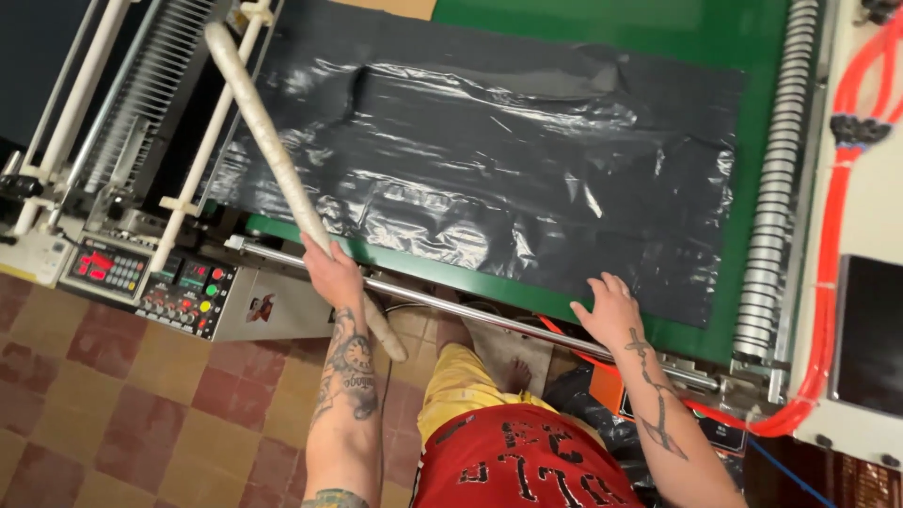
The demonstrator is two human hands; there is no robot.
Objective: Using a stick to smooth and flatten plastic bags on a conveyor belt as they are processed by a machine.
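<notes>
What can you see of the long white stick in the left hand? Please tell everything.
The stick is long, pale and round, seemingly wrapped in whitish tape or film. The left hand grips it near its lower end, which juts out below the fist. It slants up and left, crossing the left edge of the black plastic sheet and the machine's white rails.

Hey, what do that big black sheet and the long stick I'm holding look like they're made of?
The black sheet looks like thin plastic film: glossy, wrinkled, with bright glare streaks. It lies on a green bed. The long stick in your left hand looks wrapped in pale tape or film, judging by its spiral ridges; its core is hidden. Your right hand rests on the sheet's edge.
</notes>
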